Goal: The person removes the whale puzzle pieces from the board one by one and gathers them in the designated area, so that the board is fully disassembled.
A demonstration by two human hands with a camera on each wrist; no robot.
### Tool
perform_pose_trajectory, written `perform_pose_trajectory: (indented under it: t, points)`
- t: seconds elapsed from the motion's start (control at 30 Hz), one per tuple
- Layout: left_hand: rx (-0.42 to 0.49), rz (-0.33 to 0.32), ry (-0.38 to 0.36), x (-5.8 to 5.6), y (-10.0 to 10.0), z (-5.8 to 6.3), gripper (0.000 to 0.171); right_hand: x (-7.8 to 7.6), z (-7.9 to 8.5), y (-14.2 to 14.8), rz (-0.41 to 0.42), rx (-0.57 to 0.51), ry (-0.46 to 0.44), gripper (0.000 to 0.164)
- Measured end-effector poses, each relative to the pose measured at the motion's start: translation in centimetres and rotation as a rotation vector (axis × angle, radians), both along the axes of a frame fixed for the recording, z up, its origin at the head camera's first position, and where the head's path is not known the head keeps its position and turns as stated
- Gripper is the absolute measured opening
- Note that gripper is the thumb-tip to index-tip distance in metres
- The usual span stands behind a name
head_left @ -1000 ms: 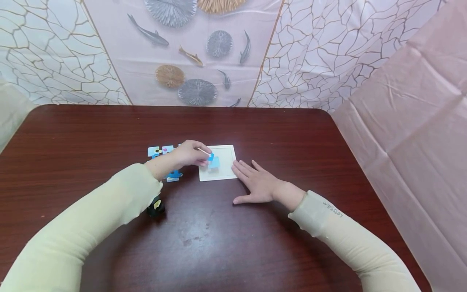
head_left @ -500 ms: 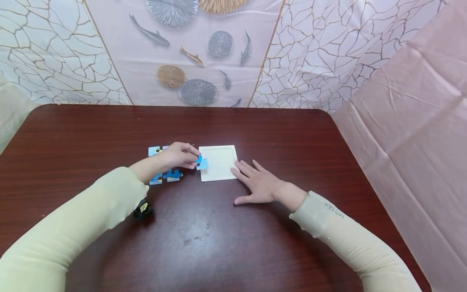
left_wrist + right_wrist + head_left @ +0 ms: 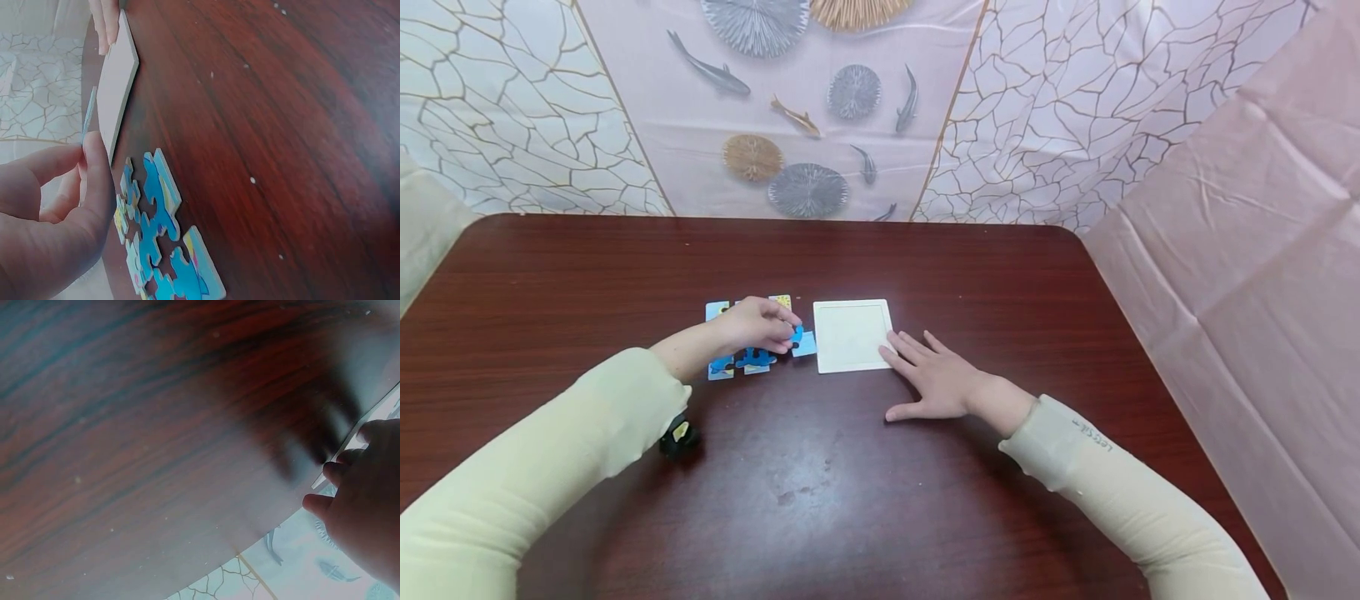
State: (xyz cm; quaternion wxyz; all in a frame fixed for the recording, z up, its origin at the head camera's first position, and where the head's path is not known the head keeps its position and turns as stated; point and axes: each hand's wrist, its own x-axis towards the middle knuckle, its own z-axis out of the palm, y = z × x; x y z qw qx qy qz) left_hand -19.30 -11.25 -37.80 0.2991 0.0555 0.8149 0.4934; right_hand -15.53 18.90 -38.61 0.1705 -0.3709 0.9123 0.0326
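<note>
My left hand (image 3: 756, 325) pinches a blue jigsaw piece (image 3: 803, 343) between thumb and fingertips. In the left wrist view that piece (image 3: 89, 115) shows edge-on, raised above the table. Several other jigsaw pieces (image 3: 164, 206), printed in blue and yellow, lie on the table under and around the left hand, partly covered by it in the head view. Right of them lies a square white puzzle tray (image 3: 853, 335) with a raised border. My right hand (image 3: 936, 379) is spread flat, its fingertips on the tray's right edge and its thumb held out over the table.
The dark reddish-brown table (image 3: 880, 483) reaches back to a patterned cloth (image 3: 805, 108). A pale pink cloth (image 3: 1247, 250) hangs along the right side. A black object with a yellow mark (image 3: 679, 435) shows beside the left sleeve.
My left hand has drawn back leftward from over the tray, carrying the jigsaw piece to beside the other pieces. The right hand stays at the tray's edge.
</note>
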Motion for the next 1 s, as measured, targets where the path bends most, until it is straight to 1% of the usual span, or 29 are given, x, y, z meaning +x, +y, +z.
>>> perform_pose_trajectory:
  t: [0.13, 0.27, 0.47, 0.73, 1.0]
  points:
    - [-0.01, -0.023, -0.003, 0.18, -0.43, -0.01, 0.038, 0.0, -0.05, 0.06, -0.005, -0.003, -0.004, 0.093]
    - [0.007, -0.053, -0.015, 0.28, -0.76, -0.06, 0.037, 0.0, -0.09, 0.11, -0.005, -0.009, 0.003, 0.093]
    - [0.017, -0.072, -0.013, 0.41, -0.95, -0.2, 0.035, 0.0, -0.1, 0.12, -0.005, -0.012, 0.001, 0.094]
    - [-0.039, -0.081, 0.024, 0.48, -0.86, -0.34, 0.034, -0.03, -0.18, 0.05, -0.012, -0.007, -0.002, 0.094]
    - [-0.063, -0.095, 0.052, 0.51, -0.77, -0.45, 0.032, -0.04, -0.19, 0.04, -0.012, -0.012, -0.005, 0.094]
